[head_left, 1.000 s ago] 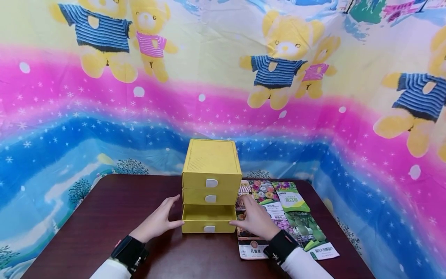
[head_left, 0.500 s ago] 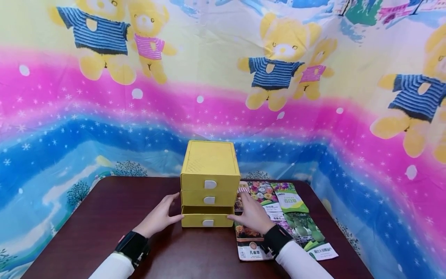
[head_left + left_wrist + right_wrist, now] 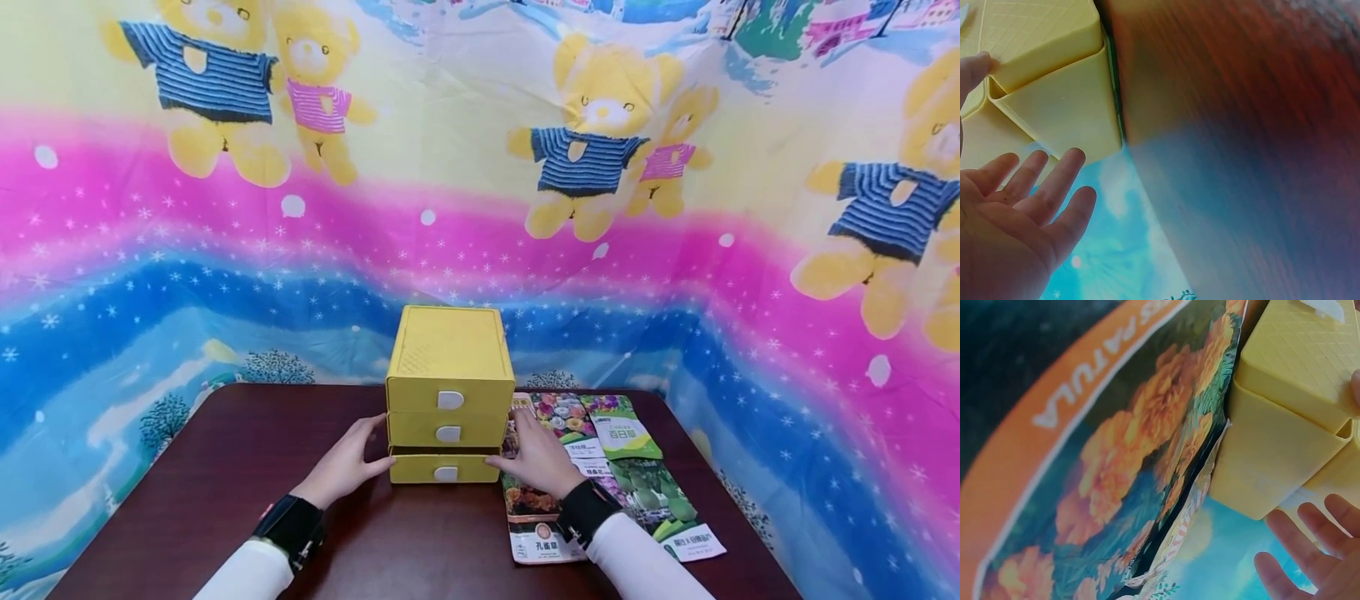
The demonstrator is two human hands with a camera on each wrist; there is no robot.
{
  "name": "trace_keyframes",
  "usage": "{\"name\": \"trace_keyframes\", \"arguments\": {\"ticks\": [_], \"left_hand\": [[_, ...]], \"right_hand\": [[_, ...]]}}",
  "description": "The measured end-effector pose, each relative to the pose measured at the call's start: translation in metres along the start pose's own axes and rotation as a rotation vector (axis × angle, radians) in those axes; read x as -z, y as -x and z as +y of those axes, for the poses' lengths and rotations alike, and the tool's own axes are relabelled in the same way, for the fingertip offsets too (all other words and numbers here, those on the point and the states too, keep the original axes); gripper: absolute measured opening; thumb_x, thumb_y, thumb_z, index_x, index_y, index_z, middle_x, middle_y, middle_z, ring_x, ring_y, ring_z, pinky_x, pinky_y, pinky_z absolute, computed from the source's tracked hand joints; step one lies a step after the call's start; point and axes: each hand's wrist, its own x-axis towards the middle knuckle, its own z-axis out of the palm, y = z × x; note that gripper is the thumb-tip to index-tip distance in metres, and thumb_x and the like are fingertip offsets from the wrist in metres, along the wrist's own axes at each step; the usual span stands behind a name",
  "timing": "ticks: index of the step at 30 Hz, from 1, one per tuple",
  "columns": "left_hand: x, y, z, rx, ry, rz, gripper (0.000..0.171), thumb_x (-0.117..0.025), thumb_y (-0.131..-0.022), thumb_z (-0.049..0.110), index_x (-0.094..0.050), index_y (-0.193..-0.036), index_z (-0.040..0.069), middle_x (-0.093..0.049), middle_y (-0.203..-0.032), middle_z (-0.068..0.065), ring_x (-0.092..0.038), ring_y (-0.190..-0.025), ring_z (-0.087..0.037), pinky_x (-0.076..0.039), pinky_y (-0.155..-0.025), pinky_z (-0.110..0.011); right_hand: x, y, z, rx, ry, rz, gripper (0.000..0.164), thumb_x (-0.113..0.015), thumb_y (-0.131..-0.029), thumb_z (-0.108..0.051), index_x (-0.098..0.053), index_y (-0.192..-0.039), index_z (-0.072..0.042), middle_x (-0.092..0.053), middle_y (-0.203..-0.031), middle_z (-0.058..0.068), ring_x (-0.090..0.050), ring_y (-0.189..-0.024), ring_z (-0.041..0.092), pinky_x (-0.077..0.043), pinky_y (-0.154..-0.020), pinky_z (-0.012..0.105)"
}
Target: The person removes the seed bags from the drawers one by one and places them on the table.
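Note:
A yellow desktop drawer unit [image 3: 448, 342] with three stacked drawers and white tab handles stands on the dark wooden table. The bottom drawer [image 3: 412, 471] sticks out slightly; the upper two look closed. My left hand [image 3: 337, 467] is at its left side, thumb against the drawer's front corner, the other fingers spread along the side. On the right, my right hand [image 3: 546, 458] mirrors this, its thumb at the front's right corner. Both wrist views show fairly straight fingers beside the unit's wall, the left palm [image 3: 1004, 234] and the right fingers [image 3: 1300, 540] curled round nothing.
Several flower and plant seed packets [image 3: 621, 429] lie on the table [image 3: 225, 467] to the right, partly under my right hand and forearm. A marigold packet [image 3: 1110, 456] fills much of the right wrist view. A bear-printed cloth [image 3: 337, 250] hangs behind the table.
The bottom drawer has slid back into the unit until only a narrow gap shows above its front. Both hands have moved forward slightly with it.

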Motion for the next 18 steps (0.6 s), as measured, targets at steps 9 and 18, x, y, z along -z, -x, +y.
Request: {"name": "trace_keyframes", "arguments": {"ticks": [9, 18], "left_hand": [[-0.0028, -0.0025, -0.0042, 0.026, -0.017, -0.015, 0.080, -0.076, -0.094, 0.032, -0.038, -0.158, 0.004, -0.049, -0.152, -0.020, -0.052, -0.137, -0.038, -0.047, -0.109, -0.056], [-0.0047, -0.0046, -0.0038, 0.019, -0.019, 0.007, 0.078, -0.076, -0.095, 0.030, -0.039, -0.157, 0.002, -0.050, -0.151, -0.022, -0.050, -0.140, -0.039, -0.046, -0.111, -0.056]], "right_hand": [[-0.0059, -0.0042, 0.0005, -0.003, -0.029, 0.034, 0.098, -0.070, -0.084, -0.073, -0.037, -0.156, -0.015, -0.054, -0.145, 0.008, -0.064, -0.122, 0.027, -0.057, -0.098, 0.048], [-0.0087, -0.0051, 0.0007, -0.019, -0.042, 0.040, 0.091, -0.072, -0.086, -0.068, -0.039, -0.154, -0.017, -0.055, -0.144, 0.006, -0.062, -0.125, 0.027, -0.056, -0.100, 0.048]]}}
